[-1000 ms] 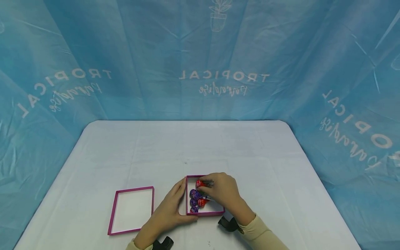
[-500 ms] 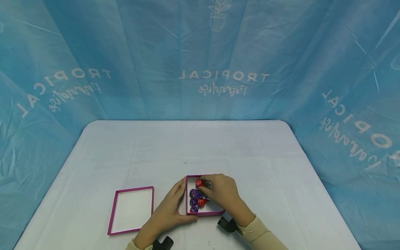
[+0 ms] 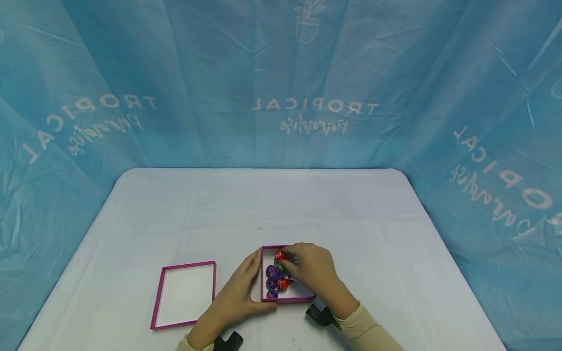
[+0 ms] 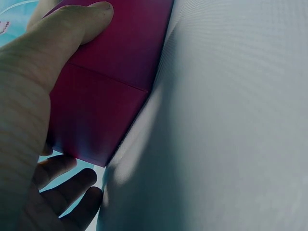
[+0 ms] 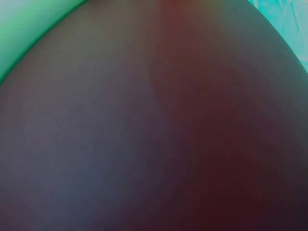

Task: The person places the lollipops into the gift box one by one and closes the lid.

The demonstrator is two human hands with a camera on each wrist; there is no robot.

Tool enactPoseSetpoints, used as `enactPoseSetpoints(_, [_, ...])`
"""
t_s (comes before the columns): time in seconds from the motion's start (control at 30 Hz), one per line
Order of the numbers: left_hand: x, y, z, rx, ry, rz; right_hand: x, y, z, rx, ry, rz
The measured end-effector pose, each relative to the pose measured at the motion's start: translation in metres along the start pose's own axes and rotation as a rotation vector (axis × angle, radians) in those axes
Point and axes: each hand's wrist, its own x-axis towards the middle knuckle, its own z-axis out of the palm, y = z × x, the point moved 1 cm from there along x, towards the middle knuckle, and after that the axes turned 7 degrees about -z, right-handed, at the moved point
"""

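A shallow box [image 3: 289, 300] with magenta walls and a white inside sits near the table's front. Purple-wrapped lollipops [image 3: 272, 271] lie along its left side, with a red-wrapped lollipop [image 3: 283, 284] beside them. My left hand [image 3: 234, 297] holds the box at its near left corner, thumb on the near wall; the left wrist view shows the thumb [image 4: 91, 24] pressed there. My right hand [image 3: 312, 265] reaches inside, thumb and fingers pinching a lollipop with a green wrapper [image 3: 281, 267], mostly hidden. Another red lollipop [image 3: 279, 255] touches its fingertips. The right wrist view is dark and filled by the hand.
Left of the box lies a matching magenta-edged lid or tray [image 3: 161, 297], its inside white. A white cloth covers the table [image 3: 263, 204]. Blue printed curtains [image 3: 263, 73] hang behind and on both sides. Each wrist carries a black camera mount [image 3: 319, 315].
The right hand shifts slightly within the box, and a bit of green wrapper shows now below its fingers. The left hand and the box stay put.
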Motion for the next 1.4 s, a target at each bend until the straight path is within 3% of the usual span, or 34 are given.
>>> enactPoseSetpoints(0.23, [0.001, 0.000, 0.001, 0.005, 0.013, 0.028, -0.001, 0.001, -0.006, 0.025, 0.026, -0.007])
enactPoseSetpoints(0.43, [-0.001, 0.002, 0.002, 0.049, 0.029, 0.016, -0.008, 0.008, -0.015, 0.053, 0.146, -0.064])
enactPoseSetpoints(0.6, [-0.006, 0.013, -0.005, 0.190, 0.092, 0.028, -0.017, 0.024, -0.032, -0.039, 0.243, -0.037])
enactPoseSetpoints(0.8, [-0.005, 0.026, -0.032, 0.372, 0.214, 0.065, -0.029, 0.051, -0.054, -0.183, 0.272, 0.095])
enactPoseSetpoints(0.97, [-0.002, 0.021, -0.059, 0.542, 0.290, 0.011, -0.036, 0.068, -0.068, -0.229, 0.217, 0.225])
enactPoseSetpoints(1.13, [-0.002, 0.010, -0.083, 0.606, 0.348, -0.034, -0.047, 0.084, -0.071, -0.244, 0.137, 0.325])
enactPoseSetpoints(1.4, [-0.015, -0.014, -0.097, 0.693, 0.297, -0.199, -0.066, 0.102, -0.064, -0.241, 0.088, 0.356])
